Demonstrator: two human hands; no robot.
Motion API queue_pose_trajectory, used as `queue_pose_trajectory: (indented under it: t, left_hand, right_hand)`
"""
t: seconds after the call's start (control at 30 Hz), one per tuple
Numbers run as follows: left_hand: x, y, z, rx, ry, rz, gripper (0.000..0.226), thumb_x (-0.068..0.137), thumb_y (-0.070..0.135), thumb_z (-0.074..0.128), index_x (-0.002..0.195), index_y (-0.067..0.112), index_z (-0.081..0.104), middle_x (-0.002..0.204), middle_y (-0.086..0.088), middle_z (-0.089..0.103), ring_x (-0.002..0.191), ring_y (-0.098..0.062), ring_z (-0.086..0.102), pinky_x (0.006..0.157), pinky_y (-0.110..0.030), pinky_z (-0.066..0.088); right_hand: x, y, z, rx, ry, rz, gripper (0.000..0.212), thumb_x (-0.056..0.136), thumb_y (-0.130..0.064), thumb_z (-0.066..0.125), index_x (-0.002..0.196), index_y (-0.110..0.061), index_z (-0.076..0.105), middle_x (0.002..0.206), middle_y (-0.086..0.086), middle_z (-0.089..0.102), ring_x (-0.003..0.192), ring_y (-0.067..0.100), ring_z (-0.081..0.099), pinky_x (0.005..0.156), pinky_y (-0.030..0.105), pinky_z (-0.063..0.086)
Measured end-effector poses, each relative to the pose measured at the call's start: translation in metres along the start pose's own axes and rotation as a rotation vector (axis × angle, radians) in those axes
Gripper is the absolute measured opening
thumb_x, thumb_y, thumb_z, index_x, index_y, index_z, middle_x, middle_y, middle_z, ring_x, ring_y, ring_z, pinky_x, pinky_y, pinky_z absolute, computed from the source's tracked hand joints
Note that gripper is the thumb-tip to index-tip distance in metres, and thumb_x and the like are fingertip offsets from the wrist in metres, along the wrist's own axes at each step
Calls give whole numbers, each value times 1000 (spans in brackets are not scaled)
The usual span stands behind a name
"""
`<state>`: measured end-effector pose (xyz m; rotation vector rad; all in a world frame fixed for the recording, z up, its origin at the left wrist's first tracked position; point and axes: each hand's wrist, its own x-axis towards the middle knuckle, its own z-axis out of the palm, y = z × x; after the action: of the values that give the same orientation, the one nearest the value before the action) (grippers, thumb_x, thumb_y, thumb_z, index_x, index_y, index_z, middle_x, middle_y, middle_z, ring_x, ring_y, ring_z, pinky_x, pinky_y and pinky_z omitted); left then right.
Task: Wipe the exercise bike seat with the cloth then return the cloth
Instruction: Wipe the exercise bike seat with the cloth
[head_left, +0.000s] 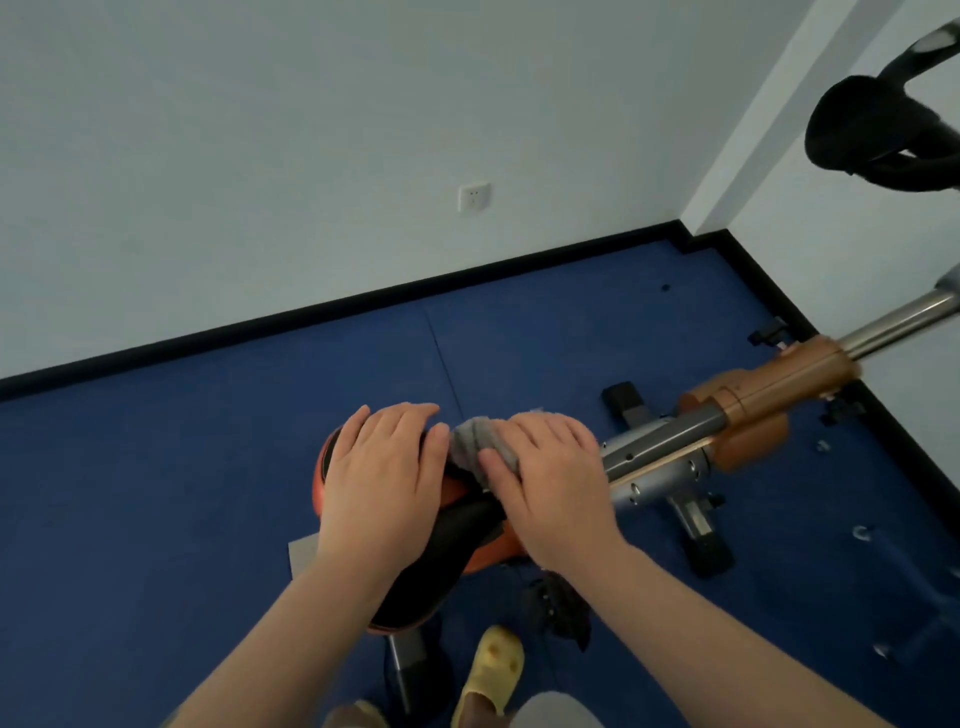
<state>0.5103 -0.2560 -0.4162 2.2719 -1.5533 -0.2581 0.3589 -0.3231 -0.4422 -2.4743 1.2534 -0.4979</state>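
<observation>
Head view only. Left hand (382, 470) lies palm down on the black-and-orange exercise bike seat (457, 540), wrist bent, forearm running in from the bottom left. Its fingers (402, 421) are stretched out flat and close together, draped over the far edge of the seat, holding nothing, thumb tip next to the cloth. Right hand (553, 475) is also palm down, just beside the left one, forearm coming in from the bottom right. It presses a bunched grey cloth (478, 441) onto the front part of the seat; the fingers (556, 431) sit side by side over the top of the cloth, and the thumb (493, 465) hooks around its near side. Most of the cloth is under that palm, only a crumpled wad shows between the two hands.

Seat is near frame centre, partly covered by both hands. Bike frame (753, 410), orange housing plus metal tube, runs off to the upper right over the blue floor (156, 493). Black handlebar (872, 130) at top right. Yellow slipper (493, 665) on the floor below the seat. White wall (260, 156) behind with a socket (474, 196).
</observation>
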Motion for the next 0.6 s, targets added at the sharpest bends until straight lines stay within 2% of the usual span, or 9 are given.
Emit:
queue_pose_trajectory:
  t: [0.1, 0.23, 0.3, 0.37, 0.47, 0.53, 0.6]
  left_hand:
    - [-1, -1, 0, 11, -10, 11, 45, 94, 40, 22, 106, 26, 63, 110, 11, 66, 116, -9, 54, 112, -27, 18]
    - [1, -1, -2, 11, -28, 19, 46, 93, 43, 21, 107, 27, 63, 111, 11, 66, 119, -10, 52, 112, -31, 20]
    - [1, -3, -2, 13, -48, 37, 48, 92, 44, 20, 109, 28, 63, 112, 12, 66, 121, -9, 50, 113, -32, 20]
    - [0, -4, -3, 7, -75, 63, 48, 92, 44, 20, 110, 30, 62, 114, 14, 65, 124, -8, 47, 113, -31, 17]
    - [-1, -9, -7, -39, -136, 124, 46, 92, 44, 22, 113, 33, 60, 119, 18, 62, 127, -5, 43, 114, -31, 14]
    - [1, -19, -13, -41, -186, 215, 44, 92, 44, 22, 117, 34, 58, 122, 19, 59, 127, -4, 43, 113, -30, 17]
    - [8, -33, -18, -13, -224, 343, 43, 93, 44, 23, 119, 33, 56, 122, 18, 60, 122, -4, 47, 108, -26, 22]
  right_hand:
    - [6, 24, -2, 108, 28, 154, 39, 96, -45, 34, 93, -20, 63, 86, -6, 58, 84, 16, 53, 75, 36, 44]
    - [13, 14, 3, 117, 97, 362, 39, 95, -45, 35, 86, -19, 63, 82, -6, 56, 84, 17, 53, 68, 32, 39]
    - [13, -3, 6, 17, 144, 418, 41, 95, -43, 34, 89, -18, 66, 88, -3, 60, 87, 19, 54, 75, 34, 42]
    - [4, -19, 9, -37, 162, 393, 43, 96, -42, 31, 97, -18, 66, 98, -3, 62, 98, 19, 53, 95, 37, 42]
    - [-16, -28, 11, 0, 149, 321, 45, 98, -42, 30, 117, -18, 62, 122, -5, 58, 124, 15, 45, 115, 43, 27]
    - [-16, -21, 11, 33, 122, 303, 46, 99, -43, 31, 121, -17, 61, 126, -5, 56, 129, 14, 42, 116, 42, 25]
    - [-9, -10, 11, 58, 115, 350, 41, 99, -43, 33, 107, -19, 65, 112, -6, 59, 117, 16, 49, 107, 40, 35]
